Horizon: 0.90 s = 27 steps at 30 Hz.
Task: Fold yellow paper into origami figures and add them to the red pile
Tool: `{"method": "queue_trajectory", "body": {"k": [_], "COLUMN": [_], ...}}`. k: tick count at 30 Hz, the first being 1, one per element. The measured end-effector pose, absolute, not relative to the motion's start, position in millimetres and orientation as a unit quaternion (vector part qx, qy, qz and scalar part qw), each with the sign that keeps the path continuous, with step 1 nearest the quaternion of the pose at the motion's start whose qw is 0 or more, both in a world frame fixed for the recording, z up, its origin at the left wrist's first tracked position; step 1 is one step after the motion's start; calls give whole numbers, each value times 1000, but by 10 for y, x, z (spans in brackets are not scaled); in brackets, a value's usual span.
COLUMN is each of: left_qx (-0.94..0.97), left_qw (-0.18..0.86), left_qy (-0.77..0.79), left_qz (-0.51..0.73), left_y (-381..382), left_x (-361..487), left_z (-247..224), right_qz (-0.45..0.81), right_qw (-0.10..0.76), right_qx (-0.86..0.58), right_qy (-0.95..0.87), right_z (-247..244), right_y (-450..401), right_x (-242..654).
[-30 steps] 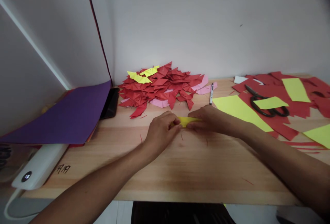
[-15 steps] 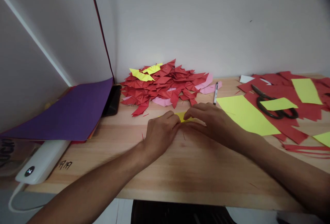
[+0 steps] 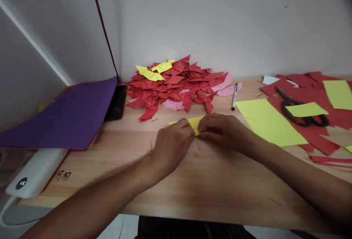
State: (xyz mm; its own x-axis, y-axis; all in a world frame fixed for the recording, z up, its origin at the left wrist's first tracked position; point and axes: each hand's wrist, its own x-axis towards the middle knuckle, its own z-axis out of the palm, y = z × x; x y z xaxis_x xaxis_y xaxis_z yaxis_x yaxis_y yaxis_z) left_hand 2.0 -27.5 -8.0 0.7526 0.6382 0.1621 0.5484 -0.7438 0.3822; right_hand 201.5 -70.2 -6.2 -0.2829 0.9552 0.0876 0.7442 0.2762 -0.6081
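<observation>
A small piece of yellow paper (image 3: 194,122) lies between my hands near the middle of the table, partly covered by my fingers. My left hand (image 3: 173,141) is closed on its near left part, fingers curled. From the right, my right hand (image 3: 224,128) pinches the paper's right side, thumb and fingers together. Just behind is a heap of folded red paper pieces (image 3: 173,83), with two folded yellow pieces (image 3: 150,74) on top and some pink ones (image 3: 173,104) at its edges.
To the right lie a large yellow sheet (image 3: 271,123), a black-and-white marker (image 3: 234,96), black-handled scissors (image 3: 297,116) and red paper scraps (image 3: 317,141). Purple sheets (image 3: 68,116) cover part of a white power bank (image 3: 37,173) and a black phone (image 3: 116,102) at left.
My right hand's fingers have closed in nearer the left hand, and more of the yellow paper shows behind them. The view has shifted slightly.
</observation>
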Motion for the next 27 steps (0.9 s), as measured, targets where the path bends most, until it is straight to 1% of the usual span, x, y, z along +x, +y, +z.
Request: {"method": "queue_trajectory", "body": {"k": [5,8,12,20,27], "left_qx": [941,946,953,959,960], "left_qw": [61,38,37,61,69], "left_qy": [322,316,297,274,271], "left_qz": [81,67,56,23,35], "left_y": [-356,-381,-385,-409,-377], "left_x": [27,33,25,-7,-51], "left_z": [7,38,62,122,144], "right_qz": [222,220,220,180,153], "right_qw": [216,212,185,149,136], "right_qx": [-572,-578,-592,-621,-625], "right_qy": [-760,-757,-753,-748,-754], "right_z": [-79,-68,-46,-15,-8], "right_y": [-696,-700,-707,-732,-760], "right_x": [1994,1973,1953,1899,1865]}}
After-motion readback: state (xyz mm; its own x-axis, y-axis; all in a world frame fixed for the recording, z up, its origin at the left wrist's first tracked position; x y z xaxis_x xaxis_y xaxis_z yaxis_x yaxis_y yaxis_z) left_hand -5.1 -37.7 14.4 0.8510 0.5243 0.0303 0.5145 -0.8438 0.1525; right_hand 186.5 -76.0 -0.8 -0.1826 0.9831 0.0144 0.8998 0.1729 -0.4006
